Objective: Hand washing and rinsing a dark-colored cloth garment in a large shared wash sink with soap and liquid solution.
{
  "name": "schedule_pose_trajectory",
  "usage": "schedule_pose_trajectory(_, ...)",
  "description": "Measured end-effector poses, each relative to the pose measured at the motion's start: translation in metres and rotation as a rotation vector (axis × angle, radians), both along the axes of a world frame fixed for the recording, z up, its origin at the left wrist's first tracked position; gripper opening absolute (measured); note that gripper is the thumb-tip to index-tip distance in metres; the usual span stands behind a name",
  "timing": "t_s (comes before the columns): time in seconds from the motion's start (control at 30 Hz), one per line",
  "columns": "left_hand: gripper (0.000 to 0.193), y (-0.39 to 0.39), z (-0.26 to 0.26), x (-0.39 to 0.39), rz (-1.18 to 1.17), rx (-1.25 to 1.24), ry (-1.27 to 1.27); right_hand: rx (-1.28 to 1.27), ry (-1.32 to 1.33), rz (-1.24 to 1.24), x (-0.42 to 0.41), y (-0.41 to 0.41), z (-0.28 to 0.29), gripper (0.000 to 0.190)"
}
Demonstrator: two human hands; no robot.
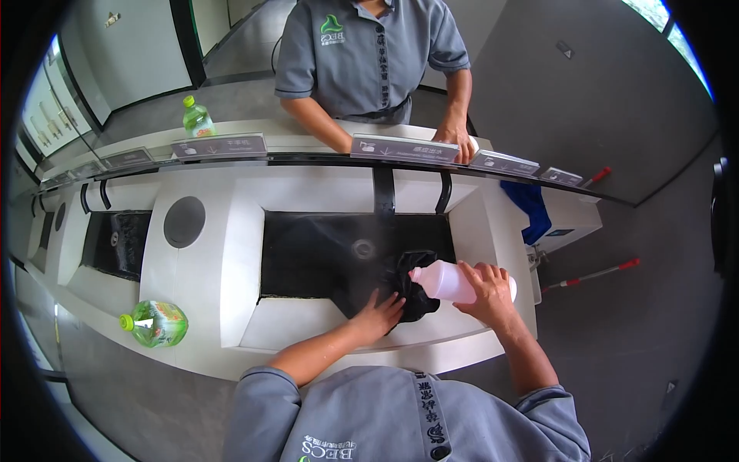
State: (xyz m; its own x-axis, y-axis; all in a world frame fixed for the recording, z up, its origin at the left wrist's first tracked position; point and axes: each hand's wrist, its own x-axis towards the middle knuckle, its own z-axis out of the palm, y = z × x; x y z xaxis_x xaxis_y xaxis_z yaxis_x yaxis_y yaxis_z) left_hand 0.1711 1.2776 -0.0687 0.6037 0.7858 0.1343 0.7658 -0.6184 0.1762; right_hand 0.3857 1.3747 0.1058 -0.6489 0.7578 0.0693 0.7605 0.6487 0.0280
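Note:
My right hand (489,291) is closed around a pink plastic bottle (447,281), tilted with its mouth to the left over a bunched black cloth or bag (417,306). The dark material lies at the front edge of the black sink basin (306,254), partly on the white ledge. Beside it, my left hand (378,316) touches its left side with the fingers spread; whether any of it is pinched cannot be seen. Whether liquid leaves the bottle is not clear.
A green plastic bottle (159,323) stands on the white counter (196,289) at the left, near a round grey cover (185,222). Black taps (384,190) reach down below the mirror. A blue cloth (528,211) hangs at the right, near a red-handled pole (594,274).

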Motion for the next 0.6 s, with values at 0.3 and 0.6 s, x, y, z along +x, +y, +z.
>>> schedule_pose_trajectory(0.3,0.045,0.001,-0.003,0.016,0.099,-0.083,0.125,-0.045,-0.022,0.131,-0.018,-0.007,-0.002,0.077)
schedule_pose_trajectory(0.6,0.079,0.018,0.028,-0.038,0.215,-0.204,-0.069,-0.079,0.153,-0.144,0.020,-0.005,-0.005,0.085)
